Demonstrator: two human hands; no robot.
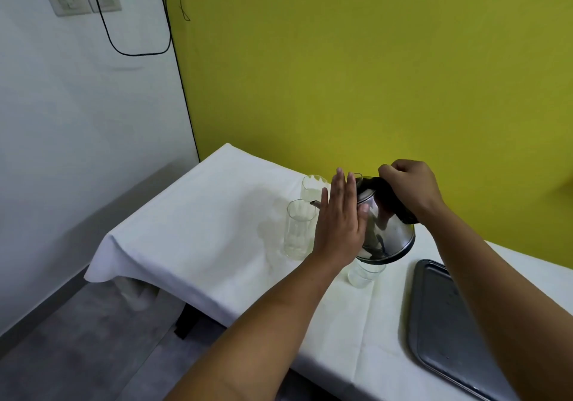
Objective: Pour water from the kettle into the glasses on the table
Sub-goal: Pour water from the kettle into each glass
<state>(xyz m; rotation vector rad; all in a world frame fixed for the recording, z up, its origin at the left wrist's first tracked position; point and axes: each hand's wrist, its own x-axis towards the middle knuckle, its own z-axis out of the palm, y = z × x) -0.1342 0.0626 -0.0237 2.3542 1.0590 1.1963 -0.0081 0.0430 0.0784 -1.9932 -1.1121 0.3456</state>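
Observation:
A steel kettle (389,233) with a black handle hangs tilted above the table, its spout (315,203) over the rim of a tall glass (298,230). My right hand (409,188) is closed around the handle. My left hand (341,220) lies flat against the kettle's side, fingers straight. The tall glass has a little water at the bottom. A second tall glass (311,187) stands just behind it. A short glass (361,273) sits under the kettle's base, partly hidden.
A white cloth covers the table (198,233), with damp patches left of the glasses. A grey metal tray (449,323) lies at the right. The yellow wall rises close behind. A black cable hangs on the white wall at left.

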